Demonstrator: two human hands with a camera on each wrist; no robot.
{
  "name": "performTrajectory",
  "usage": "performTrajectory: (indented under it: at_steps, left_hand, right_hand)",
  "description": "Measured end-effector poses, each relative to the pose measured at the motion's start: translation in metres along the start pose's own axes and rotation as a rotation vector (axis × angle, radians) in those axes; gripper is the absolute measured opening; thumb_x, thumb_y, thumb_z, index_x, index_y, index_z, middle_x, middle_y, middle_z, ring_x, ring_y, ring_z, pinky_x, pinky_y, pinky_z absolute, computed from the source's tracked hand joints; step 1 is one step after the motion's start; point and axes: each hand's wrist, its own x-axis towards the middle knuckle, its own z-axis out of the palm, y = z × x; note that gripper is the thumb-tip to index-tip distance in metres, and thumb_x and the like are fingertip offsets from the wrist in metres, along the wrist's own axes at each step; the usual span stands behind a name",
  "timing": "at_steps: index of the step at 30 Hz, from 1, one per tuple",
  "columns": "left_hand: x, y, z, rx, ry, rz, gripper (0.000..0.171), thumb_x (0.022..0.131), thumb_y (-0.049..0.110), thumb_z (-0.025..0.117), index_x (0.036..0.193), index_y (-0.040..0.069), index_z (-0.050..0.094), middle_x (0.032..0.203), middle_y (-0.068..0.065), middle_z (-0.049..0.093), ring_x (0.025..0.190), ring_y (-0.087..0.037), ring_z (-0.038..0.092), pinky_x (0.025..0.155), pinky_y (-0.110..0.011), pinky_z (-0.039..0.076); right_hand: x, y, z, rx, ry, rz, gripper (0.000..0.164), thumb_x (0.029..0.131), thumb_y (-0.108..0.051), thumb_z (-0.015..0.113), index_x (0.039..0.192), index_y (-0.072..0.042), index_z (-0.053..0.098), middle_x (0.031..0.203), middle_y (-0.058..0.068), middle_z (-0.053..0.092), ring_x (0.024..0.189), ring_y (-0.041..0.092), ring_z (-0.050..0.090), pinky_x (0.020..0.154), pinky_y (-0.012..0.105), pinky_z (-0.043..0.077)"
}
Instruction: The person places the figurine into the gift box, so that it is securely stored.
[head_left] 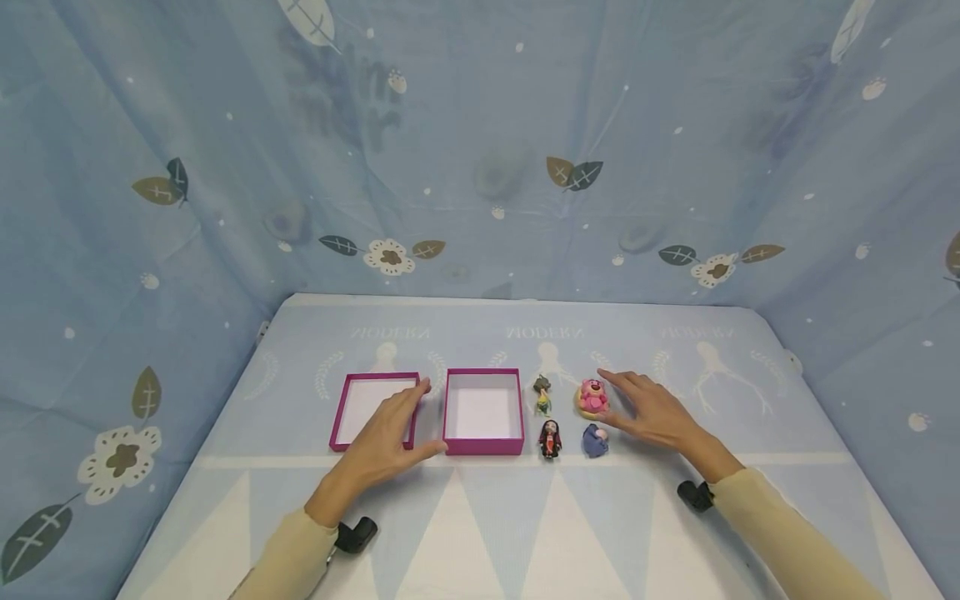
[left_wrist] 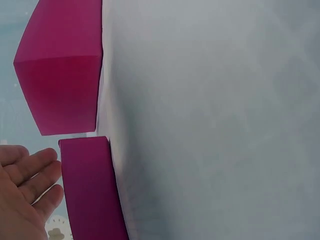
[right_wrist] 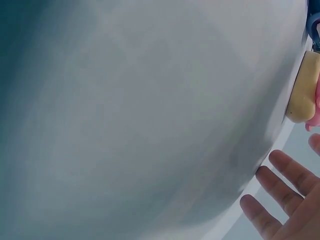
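Observation:
My left hand (head_left: 385, 440) hovers over the right edge of a shallow magenta box lid (head_left: 367, 408), thumb pointing toward the deeper magenta box (head_left: 483, 408) with a white inside. In the left wrist view its fingers (left_wrist: 37, 175) are spread beside the magenta walls. My right hand (head_left: 651, 410) is beside a pink bear figurine (head_left: 593, 397) on a yellowish base, fingers extended and holding nothing. Close by lie a blue figurine (head_left: 595, 441), a dark-haired doll figurine (head_left: 550, 439) and a small green-and-yellow figurine (head_left: 542, 396). The right wrist view shows the bear's base (right_wrist: 302, 90) apart from the fingertips.
A pale blue patterned cloth covers the table (head_left: 510, 517). Blue fabric with leaf and flower prints (head_left: 495, 167) hangs behind and along both sides. Black wrist cameras (head_left: 356, 535) are strapped at both wrists.

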Motion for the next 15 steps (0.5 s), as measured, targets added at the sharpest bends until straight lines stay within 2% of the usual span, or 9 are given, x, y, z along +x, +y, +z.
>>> performTrajectory:
  at_steps: [8,15]
  left_hand:
    - [0.0012,0.0032,0.0039,-0.04,-0.018,-0.004,0.102,0.078,0.064,0.07,0.155,0.013,0.027,0.147,-0.008,0.05,0.133,-0.025,0.047,0.111,-0.05,0.039]
    - [0.0019,0.0028,0.0093,-0.025,-0.007,0.01,0.105,0.076,0.065,0.071,0.154,0.01,0.029,0.145,-0.008,0.052,0.131,-0.026,0.049,0.11,-0.05,0.04]
  right_hand:
    - [0.0025,-0.0018,0.0016,-0.014,-0.009,0.015,0.078,0.084,-0.056,0.067,0.147,-0.018,0.044,0.135,0.017,0.056,0.12,0.04,0.054,0.098,0.061,0.045]
    - [0.0044,-0.0022,0.0054,-0.004,0.002,0.012,0.077,0.081,-0.056,0.07,0.143,-0.016,0.049,0.133,0.017,0.056,0.12,0.04,0.054,0.099,0.061,0.044]
